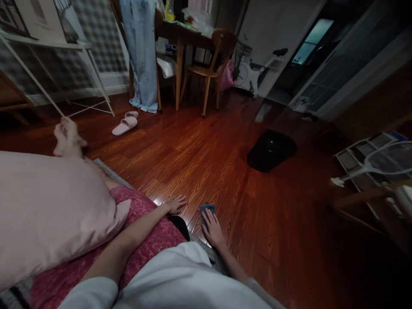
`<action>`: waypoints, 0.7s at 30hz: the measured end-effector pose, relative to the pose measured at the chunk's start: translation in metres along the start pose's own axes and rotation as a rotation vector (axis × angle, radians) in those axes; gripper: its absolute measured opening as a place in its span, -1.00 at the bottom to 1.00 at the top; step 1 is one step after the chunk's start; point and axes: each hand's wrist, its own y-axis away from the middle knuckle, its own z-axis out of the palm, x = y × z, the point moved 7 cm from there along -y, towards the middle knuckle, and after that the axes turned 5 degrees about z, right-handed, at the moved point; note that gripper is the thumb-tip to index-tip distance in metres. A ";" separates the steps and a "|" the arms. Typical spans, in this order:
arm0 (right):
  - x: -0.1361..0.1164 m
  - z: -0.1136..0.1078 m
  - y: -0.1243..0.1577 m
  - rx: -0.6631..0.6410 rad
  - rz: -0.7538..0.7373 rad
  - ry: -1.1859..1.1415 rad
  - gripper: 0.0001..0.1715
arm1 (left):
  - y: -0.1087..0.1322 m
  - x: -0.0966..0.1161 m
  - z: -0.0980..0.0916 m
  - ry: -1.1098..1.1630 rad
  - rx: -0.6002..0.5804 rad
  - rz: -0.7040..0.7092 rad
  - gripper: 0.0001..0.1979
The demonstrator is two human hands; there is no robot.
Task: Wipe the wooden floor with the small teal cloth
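Pale shirt [170, 279] foremost, right fingers [210, 216] obscure something blue [207, 207] (grip unclear), left fingers [179, 200] outstretched.

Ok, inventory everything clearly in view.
Flat rectangular item: 1, teal, lower centre
Woodgrain floor: 1, reddish, centre
Glossy boxy container: 1, black, floor
Slide sandals: 2, pink, floor left
Fabric pillow: 1, pale pink, lower left
Wooden table: 1, brown, back centre
Wooden chair: 1 clear, brown, at table
Denim jeans: 1, light blue, beside table
Exercise bike: 1, white, back
Strung racket: 1, white, right
Metal stand: 1, white, back left
Bare feet: 2, left
Left hand: 1, bare, lower centre
Right hand: 1, bare, on item
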 end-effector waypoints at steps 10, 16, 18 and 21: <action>0.115 -0.019 -0.015 0.258 0.707 0.042 -0.25 | -0.002 -0.003 0.002 -0.003 0.005 0.012 -0.21; 0.052 0.000 -0.051 0.247 0.624 -0.018 -0.24 | -0.001 0.000 -0.001 0.025 0.014 0.020 -0.24; 0.021 0.005 -0.050 0.179 0.481 -0.001 -0.27 | -0.001 0.000 -0.002 0.009 0.017 0.018 -0.25; -0.011 0.006 -0.034 0.099 0.264 0.009 -0.31 | -0.001 0.000 -0.001 -0.018 0.021 0.012 -0.23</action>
